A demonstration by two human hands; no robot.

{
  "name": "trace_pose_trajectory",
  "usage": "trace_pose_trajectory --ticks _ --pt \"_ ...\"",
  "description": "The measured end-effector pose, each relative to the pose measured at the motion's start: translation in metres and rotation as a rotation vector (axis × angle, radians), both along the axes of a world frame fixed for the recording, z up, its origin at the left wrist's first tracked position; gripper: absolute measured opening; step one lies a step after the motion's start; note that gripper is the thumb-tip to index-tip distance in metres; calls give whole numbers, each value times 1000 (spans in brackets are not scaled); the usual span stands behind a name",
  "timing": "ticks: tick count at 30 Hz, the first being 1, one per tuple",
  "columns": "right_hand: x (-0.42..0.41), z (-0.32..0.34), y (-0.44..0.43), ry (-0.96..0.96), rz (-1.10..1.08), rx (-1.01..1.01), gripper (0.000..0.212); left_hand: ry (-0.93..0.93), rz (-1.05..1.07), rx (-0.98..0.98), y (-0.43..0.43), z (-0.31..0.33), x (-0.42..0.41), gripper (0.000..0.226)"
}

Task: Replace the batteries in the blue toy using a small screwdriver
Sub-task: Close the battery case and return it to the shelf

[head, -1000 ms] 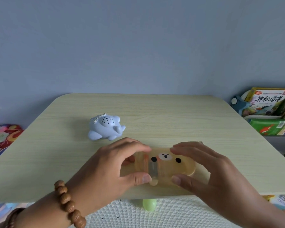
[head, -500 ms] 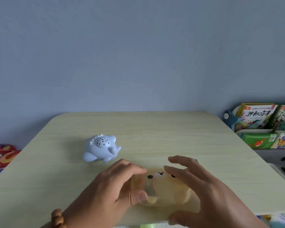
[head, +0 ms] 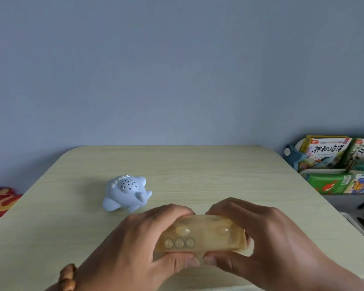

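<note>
**Both hands grip a yellow case; toy sits apart**

At the tabletop's (head: 219,169) near edge, the left hand (head: 147,242) and right hand (head: 267,234) hold a translucent yellow case (head: 204,234) between them. Each hand's fingers curl over the case's far top edge and each thumb presses along its near lower edge, with the two thumb tips almost meeting. The side of the case facing the camera shows three small round bumps and two oval ones. Whether the case rests on the tabletop cannot be told.

The blue toy (head: 125,193) stands on the tabletop left of centre, towards the left edge, near the left hand but not touching it. A beaded bracelet (head: 67,278) circles the left wrist. Books (head: 328,152) stand beyond the right edge.
</note>
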State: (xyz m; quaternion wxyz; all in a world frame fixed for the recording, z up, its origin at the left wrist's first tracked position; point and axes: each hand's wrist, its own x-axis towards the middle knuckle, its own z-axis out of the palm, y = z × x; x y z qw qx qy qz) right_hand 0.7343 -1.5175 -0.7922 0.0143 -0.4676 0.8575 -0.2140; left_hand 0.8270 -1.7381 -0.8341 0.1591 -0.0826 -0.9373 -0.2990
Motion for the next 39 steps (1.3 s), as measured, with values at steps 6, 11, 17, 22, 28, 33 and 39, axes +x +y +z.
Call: trace_pose_trajectory --ticks 6,11,17,22,28,33,39 --pt "-5 -13 -4 77 -7 -38 48 1 10 -4 -1 3 0 37" --pt "-6 -23 -7 87 9 -90 46 8 23 15 0 4 1 36" --pt "-6 -32 -9 107 9 -161 45 -59 1 76 -6 5 -1 44" --pt "-11 -29 -11 283 -36 -304 51 -331 -81 649 -10 9 -1 75" --pt "-11 -42 0 174 -292 -155 97 -327 -26 680 -17 13 -4 78" --pt "-9 -63 11 7 -846 63 78 -290 24 556 -23 21 -6 84" --pt "-12 -91 9 158 -934 -163 20 -324 11 493 -26 11 -7 84"
